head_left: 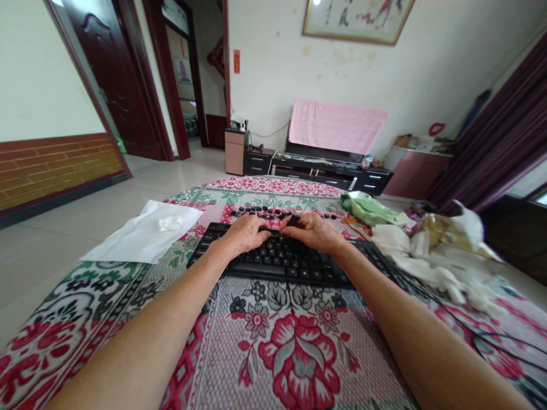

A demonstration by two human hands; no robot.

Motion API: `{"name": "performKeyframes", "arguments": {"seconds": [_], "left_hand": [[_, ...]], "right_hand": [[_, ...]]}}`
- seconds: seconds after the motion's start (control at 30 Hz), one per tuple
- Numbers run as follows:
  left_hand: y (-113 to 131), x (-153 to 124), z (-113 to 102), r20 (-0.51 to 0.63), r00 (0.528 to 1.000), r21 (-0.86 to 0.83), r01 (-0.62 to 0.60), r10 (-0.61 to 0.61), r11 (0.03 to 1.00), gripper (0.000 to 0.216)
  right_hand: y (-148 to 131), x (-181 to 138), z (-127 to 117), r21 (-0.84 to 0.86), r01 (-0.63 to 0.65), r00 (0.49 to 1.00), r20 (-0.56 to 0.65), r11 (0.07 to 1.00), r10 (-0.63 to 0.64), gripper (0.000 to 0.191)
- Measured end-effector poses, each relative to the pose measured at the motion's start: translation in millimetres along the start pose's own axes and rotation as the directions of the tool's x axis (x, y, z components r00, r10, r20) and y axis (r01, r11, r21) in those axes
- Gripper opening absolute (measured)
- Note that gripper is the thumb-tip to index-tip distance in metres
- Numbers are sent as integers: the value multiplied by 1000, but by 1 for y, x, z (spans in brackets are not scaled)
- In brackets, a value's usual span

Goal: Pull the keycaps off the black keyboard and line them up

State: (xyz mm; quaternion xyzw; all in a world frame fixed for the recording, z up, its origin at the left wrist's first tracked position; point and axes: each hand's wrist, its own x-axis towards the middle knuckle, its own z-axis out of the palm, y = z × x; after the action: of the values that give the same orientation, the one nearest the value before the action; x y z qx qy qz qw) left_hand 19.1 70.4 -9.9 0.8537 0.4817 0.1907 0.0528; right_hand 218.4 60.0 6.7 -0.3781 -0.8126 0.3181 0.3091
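Note:
A black keyboard (294, 263) lies on a floral cloth (282, 341) in front of me. My left hand (245, 232) rests on the keyboard's far edge with its fingers curled down onto the keys. My right hand (314, 229) sits beside it, pinching a small black keycap (294, 220) between thumb and fingers. The two hands nearly touch at the top row. A row of loose black keycaps (273, 213) lies on the cloth just beyond the keyboard.
A white paper sheet (141, 236) with a crumpled tissue (170, 223) lies to the left. Crumpled bags and white wrappings (431, 242) pile up at the right, with a black cable (482, 336) trailing there. A TV stand (320, 168) stands against the far wall.

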Motion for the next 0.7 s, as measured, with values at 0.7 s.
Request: {"name": "performKeyframes", "arguments": {"seconds": [0.7], "left_hand": [[1, 0, 0, 5, 1000, 13, -3, 3, 1000, 27]], "right_hand": [[14, 3, 5, 19, -2, 999, -44, 1000, 2, 17]]}}
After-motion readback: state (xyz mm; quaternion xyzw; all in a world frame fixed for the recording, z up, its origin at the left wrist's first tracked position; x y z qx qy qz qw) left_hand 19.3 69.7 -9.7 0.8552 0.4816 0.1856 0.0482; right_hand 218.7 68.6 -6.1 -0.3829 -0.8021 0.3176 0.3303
